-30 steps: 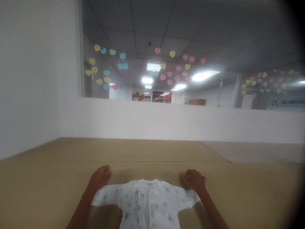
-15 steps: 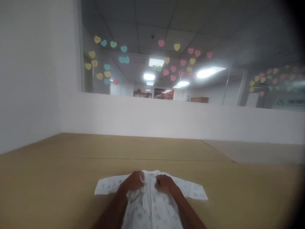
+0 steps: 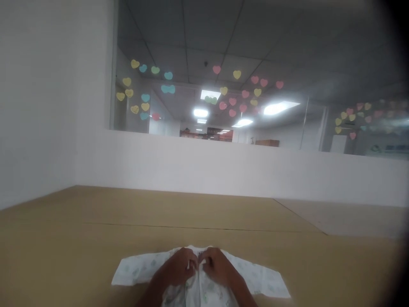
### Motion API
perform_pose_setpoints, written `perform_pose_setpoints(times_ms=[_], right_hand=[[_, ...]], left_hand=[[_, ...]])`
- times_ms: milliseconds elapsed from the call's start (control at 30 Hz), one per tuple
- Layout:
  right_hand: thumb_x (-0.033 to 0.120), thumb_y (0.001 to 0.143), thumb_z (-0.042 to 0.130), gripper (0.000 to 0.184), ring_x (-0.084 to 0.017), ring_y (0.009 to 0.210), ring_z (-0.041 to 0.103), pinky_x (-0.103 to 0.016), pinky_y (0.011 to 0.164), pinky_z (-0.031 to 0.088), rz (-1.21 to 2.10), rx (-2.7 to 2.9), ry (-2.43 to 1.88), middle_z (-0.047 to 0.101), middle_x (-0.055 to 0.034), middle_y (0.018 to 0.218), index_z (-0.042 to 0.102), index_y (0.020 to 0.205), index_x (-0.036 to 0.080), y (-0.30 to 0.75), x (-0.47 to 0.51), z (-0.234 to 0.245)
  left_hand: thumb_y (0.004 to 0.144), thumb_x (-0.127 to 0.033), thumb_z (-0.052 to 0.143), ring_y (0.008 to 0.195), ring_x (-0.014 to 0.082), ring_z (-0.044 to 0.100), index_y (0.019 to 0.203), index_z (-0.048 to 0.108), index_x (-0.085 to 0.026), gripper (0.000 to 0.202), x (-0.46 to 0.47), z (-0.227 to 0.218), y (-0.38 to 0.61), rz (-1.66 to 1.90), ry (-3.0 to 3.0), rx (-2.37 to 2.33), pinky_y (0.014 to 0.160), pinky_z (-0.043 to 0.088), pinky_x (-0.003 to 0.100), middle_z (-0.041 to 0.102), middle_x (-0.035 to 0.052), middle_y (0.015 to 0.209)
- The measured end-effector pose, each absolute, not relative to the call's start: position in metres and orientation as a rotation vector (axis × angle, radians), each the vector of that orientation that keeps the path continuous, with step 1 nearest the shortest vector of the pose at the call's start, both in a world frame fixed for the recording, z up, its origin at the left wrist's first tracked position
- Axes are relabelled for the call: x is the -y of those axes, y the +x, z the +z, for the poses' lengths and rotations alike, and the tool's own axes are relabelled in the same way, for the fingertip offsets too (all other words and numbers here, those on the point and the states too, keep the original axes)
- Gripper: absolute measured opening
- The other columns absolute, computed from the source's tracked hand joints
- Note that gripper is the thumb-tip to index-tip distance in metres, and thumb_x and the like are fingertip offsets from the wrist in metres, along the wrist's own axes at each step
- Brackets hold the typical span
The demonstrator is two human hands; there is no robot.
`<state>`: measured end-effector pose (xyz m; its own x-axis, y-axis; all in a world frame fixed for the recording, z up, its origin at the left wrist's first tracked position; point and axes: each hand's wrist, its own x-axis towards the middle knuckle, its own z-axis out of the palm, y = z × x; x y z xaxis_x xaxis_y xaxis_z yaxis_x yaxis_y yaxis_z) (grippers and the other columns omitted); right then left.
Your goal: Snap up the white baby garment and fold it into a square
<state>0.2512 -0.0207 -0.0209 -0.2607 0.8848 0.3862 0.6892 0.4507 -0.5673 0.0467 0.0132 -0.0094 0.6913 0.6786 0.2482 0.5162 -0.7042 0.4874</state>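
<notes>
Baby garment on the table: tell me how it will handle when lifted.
The white printed baby garment will probably be floppy: its sleeves lie flat and its front bunches under the left hand and right hand. It looks thin, so likely very light.

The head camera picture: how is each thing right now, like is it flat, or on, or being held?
White baby shirt: spread on the tan table, sleeves out to both sides.
Left hand: gripping the shirt's front near the collar.
Right hand: gripping the shirt's front, right beside the left hand.
Ceiling lights: switched on.
Paper hearts: stuck on the window glass.
</notes>
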Motion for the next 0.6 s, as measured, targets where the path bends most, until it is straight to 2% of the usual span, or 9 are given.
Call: perform_pose_setpoints(times_ms=[67, 233, 333, 433, 500, 600], right_hand=[[0.008, 0.065, 0.048, 0.041, -0.017, 0.082, 0.062, -0.026, 0.08, 0.043, 0.403, 2.051, -1.292, 0.073, 0.0, 0.086, 0.075, 0.091, 0.025, 0.25, 0.023, -0.018], [0.006, 0.067, 0.045, 0.032, -0.016, 0.081, 0.061, -0.025, 0.079, 0.042, 0.42, 2.06, -1.268, 0.07, -0.0002, 0.08, 0.071, 0.075, 0.022, 0.248, 0.026, -0.016], [0.009, 0.077, 0.042, 0.027, -0.017, 0.083, 0.06, -0.026, 0.079, 0.041, 0.373, 2.033, -1.246, 0.069, -0.0018, 0.084, 0.066, 0.08, 0.021, 0.25, 0.023, -0.019], [0.017, 0.086, 0.04, 0.021, -0.018, 0.078, 0.058, -0.026, 0.072, 0.04, 0.309, 1.918, -1.287, 0.065, -0.0031, 0.081, 0.059, 0.08, 0.02, 0.252, 0.018, -0.022], [0.02, 0.088, 0.039, 0.018, -0.017, 0.073, 0.056, -0.026, 0.067, 0.039, 0.289, 1.84, -1.295, 0.062, -0.0026, 0.076, 0.055, 0.079, 0.019, 0.252, 0.015, -0.022], [0.022, 0.088, 0.04, 0.017, -0.016, 0.069, 0.054, -0.024, 0.065, 0.038, 0.334, 1.779, -1.24, 0.06, -0.001, 0.073, 0.053, 0.077, 0.02, 0.249, 0.013, -0.02]], left_hand=[[0.065, -0.013, 0.055, 0.084, 0.0188, 0.059, 0.084, 0.07, -0.019, 0.025, -0.01, -0.006, 0.048, 0.589, 2.466, -0.968, 0.079, 0.045, 0.028, 0.067, 0.0038, 0.09], [0.062, -0.013, 0.053, 0.065, 0.0156, 0.057, 0.068, 0.064, -0.017, 0.014, -0.007, -0.005, 0.056, 0.551, 2.355, -0.987, 0.062, 0.04, 0.025, 0.065, 0.0006, 0.07], [0.064, -0.013, 0.051, 0.064, 0.0159, 0.056, 0.065, 0.06, -0.018, 0.01, -0.01, -0.012, 0.061, 0.666, 2.353, -1.015, 0.061, 0.038, 0.026, 0.062, 0.0, 0.065], [0.072, -0.023, 0.052, 0.066, 0.0174, 0.056, 0.068, 0.058, -0.017, 0.009, -0.014, -0.017, 0.067, 0.964, 2.213, -1.039, 0.063, 0.04, 0.027, 0.06, 0.0019, 0.065], [0.075, -0.03, 0.053, 0.066, 0.018, 0.056, 0.068, 0.058, -0.017, 0.016, -0.016, -0.018, 0.072, 1.123, 2.07, -1.025, 0.064, 0.042, 0.028, 0.059, 0.0034, 0.066], [0.072, -0.034, 0.056, 0.063, 0.0175, 0.054, 0.067, 0.057, -0.016, 0.019, -0.019, -0.024, 0.079, 1.149, 1.928, -0.987, 0.061, 0.041, 0.028, 0.058, 0.0032, 0.063]])
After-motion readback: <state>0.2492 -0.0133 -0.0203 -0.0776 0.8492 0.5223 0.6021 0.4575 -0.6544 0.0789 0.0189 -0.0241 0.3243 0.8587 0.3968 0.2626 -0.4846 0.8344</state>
